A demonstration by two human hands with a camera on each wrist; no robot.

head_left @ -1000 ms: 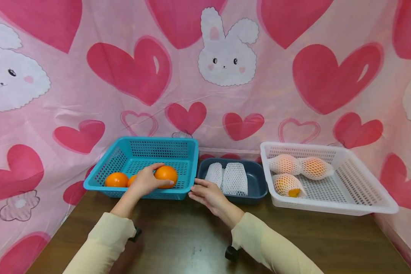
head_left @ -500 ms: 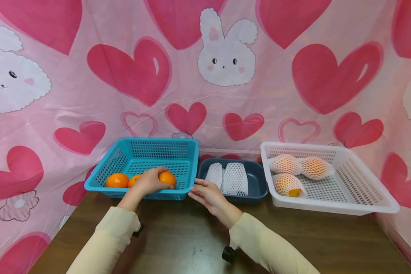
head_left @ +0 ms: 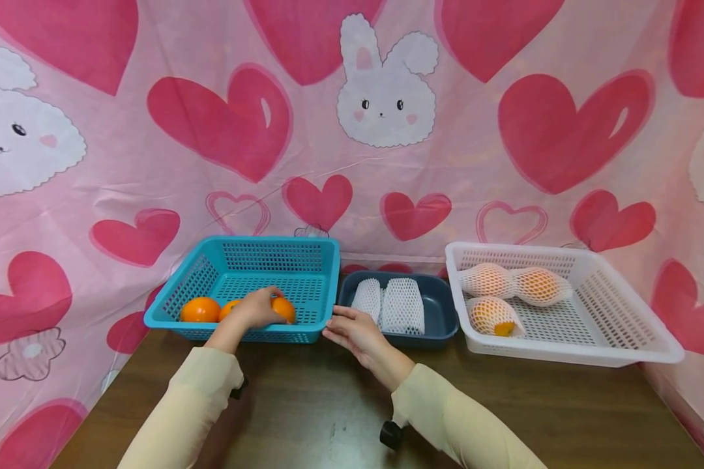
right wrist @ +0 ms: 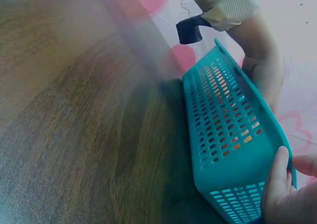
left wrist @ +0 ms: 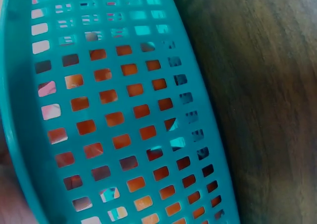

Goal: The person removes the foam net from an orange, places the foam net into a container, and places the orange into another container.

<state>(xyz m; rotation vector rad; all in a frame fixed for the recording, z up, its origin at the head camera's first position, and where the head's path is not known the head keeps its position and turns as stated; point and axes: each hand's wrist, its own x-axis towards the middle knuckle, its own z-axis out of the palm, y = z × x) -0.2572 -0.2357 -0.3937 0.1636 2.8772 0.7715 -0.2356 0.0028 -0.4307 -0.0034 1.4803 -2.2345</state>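
Observation:
In the head view my left hand (head_left: 257, 309) reaches over the front rim of a teal basket (head_left: 281, 247). Its fingers curl round an orange (head_left: 284, 310) low in the basket's front right part and partly hide it. Two more oranges lie to its left: one in full view (head_left: 200, 310), the other (head_left: 227, 309) half covered by the hand. My right hand (head_left: 360, 339) pinches the basket's front right corner; the right wrist view shows thumb and finger (right wrist: 280, 172) on either side of the rim. Through the basket holes (left wrist: 114, 119), the left wrist view shows orange patches.
A dark blue tray (head_left: 440, 306) with white foam net sleeves (head_left: 403, 306) stands right of the teal basket. Farther right is a white basket (head_left: 569, 355) with several net-wrapped fruits (head_left: 540, 286). A patterned cloth hangs behind the wooden table (head_left: 305, 404).
My left hand has lowered the orange into the teal basket, and the fingers now cover more of it. The right hand has stayed at the basket's corner.

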